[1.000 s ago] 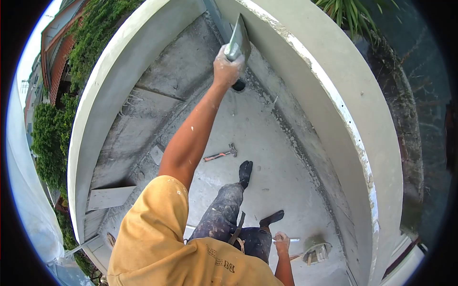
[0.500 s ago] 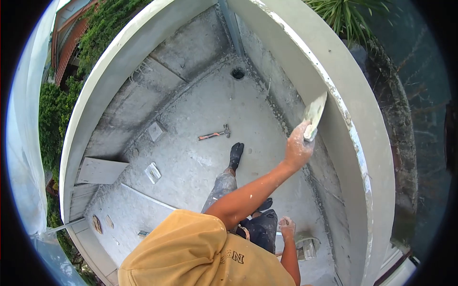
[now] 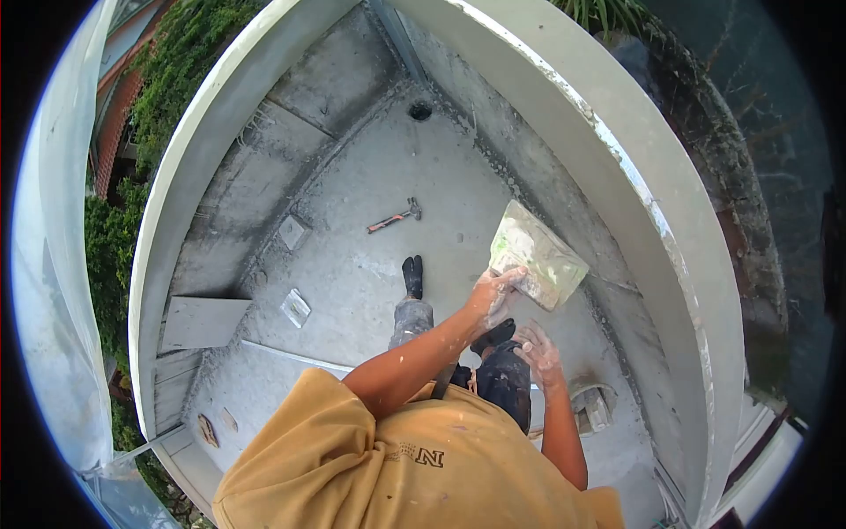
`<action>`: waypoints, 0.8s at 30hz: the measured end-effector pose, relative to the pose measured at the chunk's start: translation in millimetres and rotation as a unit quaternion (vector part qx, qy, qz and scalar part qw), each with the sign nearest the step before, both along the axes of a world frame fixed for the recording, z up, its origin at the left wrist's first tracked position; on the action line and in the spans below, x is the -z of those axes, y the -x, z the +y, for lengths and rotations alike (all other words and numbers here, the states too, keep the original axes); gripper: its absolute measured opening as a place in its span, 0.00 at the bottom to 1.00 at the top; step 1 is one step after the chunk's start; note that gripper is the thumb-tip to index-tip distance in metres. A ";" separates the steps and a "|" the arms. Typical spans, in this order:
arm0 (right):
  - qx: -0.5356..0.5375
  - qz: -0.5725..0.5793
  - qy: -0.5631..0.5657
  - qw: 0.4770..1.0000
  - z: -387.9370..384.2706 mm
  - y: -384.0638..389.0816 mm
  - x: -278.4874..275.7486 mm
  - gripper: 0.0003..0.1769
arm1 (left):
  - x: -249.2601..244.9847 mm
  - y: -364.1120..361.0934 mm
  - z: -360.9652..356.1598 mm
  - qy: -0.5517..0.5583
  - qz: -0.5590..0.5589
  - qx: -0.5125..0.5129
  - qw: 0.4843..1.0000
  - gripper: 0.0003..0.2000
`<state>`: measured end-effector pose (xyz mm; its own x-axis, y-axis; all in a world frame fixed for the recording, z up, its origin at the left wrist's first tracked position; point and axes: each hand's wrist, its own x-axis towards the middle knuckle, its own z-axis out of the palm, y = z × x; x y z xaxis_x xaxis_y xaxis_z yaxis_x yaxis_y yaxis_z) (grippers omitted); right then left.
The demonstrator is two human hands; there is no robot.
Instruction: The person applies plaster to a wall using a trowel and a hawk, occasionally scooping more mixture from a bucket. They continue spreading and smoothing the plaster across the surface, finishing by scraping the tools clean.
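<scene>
My left hand [image 3: 500, 295] grips a flat, roughly rectangular plastering float [image 3: 545, 260], smeared with whitish plaster and some green. Its broad face is turned up toward me, away from the wall and above the floor. Close below it is my right hand [image 3: 538, 354], dusty with plaster, fingers apart and slightly bent, holding nothing. A curved, pale plastered wall [image 3: 608, 189] with a rough, whitish top edge rises to the right of both hands. Beside my right forearm, a round-rimmed container [image 3: 592, 407] is partly visible on the floor.
On the concrete floor lie a hammer [image 3: 395, 216], a small block [image 3: 293, 232], a silvery packet [image 3: 296, 308] and a long pale strip [image 3: 295, 354]. A grey panel [image 3: 204, 324] leans at the left wall. A round drain hole [image 3: 420, 110] is in the far corner.
My left hand has drawn the float back from the right wall and down, turning its broad face upward. My right hand has risen toward it and its fingers have spread.
</scene>
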<state>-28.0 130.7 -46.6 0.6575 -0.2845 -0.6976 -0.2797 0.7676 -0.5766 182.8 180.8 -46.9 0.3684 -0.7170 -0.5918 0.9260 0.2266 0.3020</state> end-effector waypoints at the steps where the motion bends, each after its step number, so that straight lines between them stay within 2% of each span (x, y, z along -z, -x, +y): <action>1: 0.027 -0.053 0.016 0.998 6.7 -28.5 -9.6 0.48 | -6.4 -7.5 12.7 0.017 0.028 -0.005 0.999 0.22; 5: 0.153 -0.212 0.080 0.962 39.0 -138.2 -11.6 0.45 | -11.6 -50.4 53.8 0.116 0.081 -0.002 0.990 0.24; 6: 0.169 -0.239 0.076 0.953 43.2 -167.3 -25.3 0.39 | -10.8 -58.7 67.0 0.147 0.096 0.002 0.984 0.23; 7: 0.200 -0.213 0.067 0.954 50.2 -197.7 -34.8 0.37 | -10.2 -77.9 77.2 0.177 0.107 0.006 0.978 0.22; 9: 0.252 -0.154 0.042 0.955 70.6 -250.1 -46.6 0.34 | -32.0 -117.1 93.5 0.144 0.088 0.049 0.984 0.25; 10: 0.243 -0.134 0.011 0.961 76.3 -272.2 -48.2 0.32 | -40.8 -137.1 108.7 0.122 0.085 0.067 0.987 0.27; 13: 0.252 -0.125 0.041 0.959 84.6 -345.6 -47.2 0.32 | -54.6 -226.9 160.2 0.014 -0.028 0.224 0.974 0.27; 14: 0.299 -0.151 0.075 0.939 86.0 -375.7 -43.5 0.32 | -51.5 -254.6 184.1 -0.068 -0.098 0.291 0.949 0.29; 16: 0.242 -0.154 0.137 0.948 72.4 -424.6 -39.2 0.32 | -29.5 -309.3 239.8 -0.223 -0.173 0.398 0.873 0.31; 18: 0.177 -0.159 0.195 0.951 52.1 -476.6 -42.4 0.33 | 2.9 -345.9 311.2 -0.355 -0.257 0.387 0.811 0.29; 20: 0.117 -0.156 0.243 0.950 26.3 -537.0 -36.7 0.31 | 32.5 -367.4 386.6 -0.461 -0.348 0.329 0.747 0.25; 22: 0.059 -0.144 0.287 0.945 -6.0 -606.8 -22.2 0.27 | 58.0 -371.1 460.4 -0.535 -0.248 0.244 0.770 0.23; 24: 0.008 -0.129 0.332 0.935 -39.7 -684.4 -8.4 0.25 | 45.3 -352.2 510.5 -0.564 -0.143 0.157 0.798 0.22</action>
<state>656.4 90.9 -38.1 0.7716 -0.6089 -0.1842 -0.0584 0.2205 -0.9736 535.0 691.3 -92.2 0.5112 0.1297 -0.8496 0.7406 -0.5680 0.3589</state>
